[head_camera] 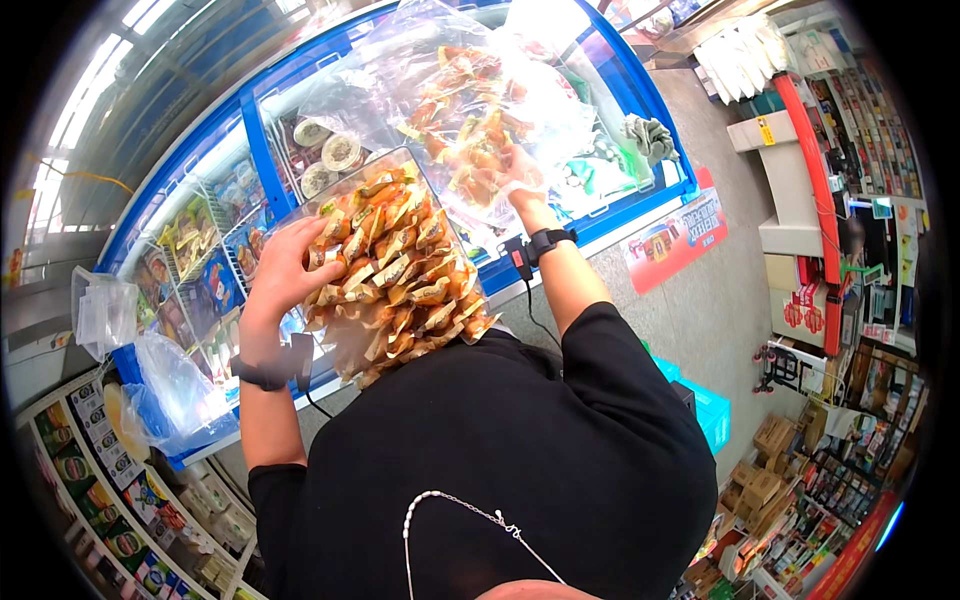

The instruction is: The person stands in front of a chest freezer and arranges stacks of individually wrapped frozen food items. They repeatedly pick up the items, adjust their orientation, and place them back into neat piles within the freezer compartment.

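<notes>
A clear plastic box (433,187) full of small wrapped snacks (390,270) leans between my torso and the freezer front. My left hand (289,266) holds the box at its left side, thumb and fingertips lying over the top packets. On the glass freezer lid spreads a large clear plastic bag (375,82) with more wrapped snacks (480,135) inside. My right hand (521,176) reaches into this bag among the packets. Plastic and glare blur its fingers, so its grip is unclear. Each wrist wears a black strap with a cabled device.
Under the blue-framed chest freezer (262,150) lid are round tubs (341,152) and packaged foods. A grey cloth (650,139) lies on the right rim, and empty plastic bags (169,390) at the left. Stocked shelves (97,465) stand left; cardboard boxes (761,484) are at the right.
</notes>
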Tool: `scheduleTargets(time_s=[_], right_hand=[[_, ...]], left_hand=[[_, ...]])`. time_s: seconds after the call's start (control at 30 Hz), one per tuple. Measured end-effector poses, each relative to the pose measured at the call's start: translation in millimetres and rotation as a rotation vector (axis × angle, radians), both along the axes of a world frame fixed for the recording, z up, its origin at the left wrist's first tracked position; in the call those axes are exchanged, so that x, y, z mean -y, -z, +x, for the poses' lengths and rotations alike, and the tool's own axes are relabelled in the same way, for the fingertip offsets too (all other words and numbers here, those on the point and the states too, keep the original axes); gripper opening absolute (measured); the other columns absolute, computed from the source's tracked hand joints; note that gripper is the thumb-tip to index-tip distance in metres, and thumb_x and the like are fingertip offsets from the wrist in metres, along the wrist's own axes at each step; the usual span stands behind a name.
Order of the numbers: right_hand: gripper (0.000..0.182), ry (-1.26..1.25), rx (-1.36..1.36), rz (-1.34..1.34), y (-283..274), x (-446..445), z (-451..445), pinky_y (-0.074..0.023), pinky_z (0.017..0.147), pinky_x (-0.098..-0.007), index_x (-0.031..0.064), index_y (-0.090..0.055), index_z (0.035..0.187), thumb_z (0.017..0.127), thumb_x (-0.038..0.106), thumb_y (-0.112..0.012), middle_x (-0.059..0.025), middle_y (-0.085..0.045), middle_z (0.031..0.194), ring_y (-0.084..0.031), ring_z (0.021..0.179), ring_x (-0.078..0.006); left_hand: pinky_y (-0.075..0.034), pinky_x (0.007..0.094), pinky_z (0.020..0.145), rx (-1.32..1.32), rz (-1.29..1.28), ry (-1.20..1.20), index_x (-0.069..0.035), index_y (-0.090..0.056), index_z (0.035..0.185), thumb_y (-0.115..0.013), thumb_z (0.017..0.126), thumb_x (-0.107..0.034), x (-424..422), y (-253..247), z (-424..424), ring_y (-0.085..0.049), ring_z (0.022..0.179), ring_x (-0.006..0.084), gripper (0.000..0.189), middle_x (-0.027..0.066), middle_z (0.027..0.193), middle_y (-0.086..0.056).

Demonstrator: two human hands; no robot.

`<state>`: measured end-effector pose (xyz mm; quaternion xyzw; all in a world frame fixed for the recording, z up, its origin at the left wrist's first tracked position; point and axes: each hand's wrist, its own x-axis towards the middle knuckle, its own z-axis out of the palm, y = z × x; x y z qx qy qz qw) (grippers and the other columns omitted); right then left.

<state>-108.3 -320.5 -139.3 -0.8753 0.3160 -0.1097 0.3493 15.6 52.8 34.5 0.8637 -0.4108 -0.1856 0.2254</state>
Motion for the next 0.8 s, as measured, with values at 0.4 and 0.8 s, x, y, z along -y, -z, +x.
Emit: scheduleTargets(time_s=[0.4, 0.8], right_hand=[[0.051, 0.353, 0.334, 0.577, 38.1, 78.3, -110.3, -0.0534, 0.072, -0.0284, 0.0000, -0.055, 0.123, 0.080, 0.019, -0.075, -0.0134, -0.069, 0.099, -0.067, 0.091, -0.0191], [0.045, -0.152, 0.916, 1.432, -132.4, 20.9, -94.0, -0.0495, 0.082, -0.0334, 0.0035, -0.054, 0.123, 0.101, 0.042, -0.047, -0.0115, -0.064, 0.103, -0.061, 0.091, -0.0204]], left_hand=[[-0.036, 0.0426, 0.106, 0.010, 0.021, 0.007, -0.007, -0.058, 0.129, -0.075, 0.074, -0.037, -2.5, 12.3, 3.4, -0.051, 0.124, 0.0324, 0.065, 0.0153, 0.132, -0.057], [-0.041, 0.0430, 0.101, 0.008, 0.004, 0.007, -0.006, -0.061, 0.124, -0.074, 0.071, -0.035, -3.5, 13.1, 5.3, -0.055, 0.117, 0.0350, 0.062, 0.0156, 0.126, -0.061]])
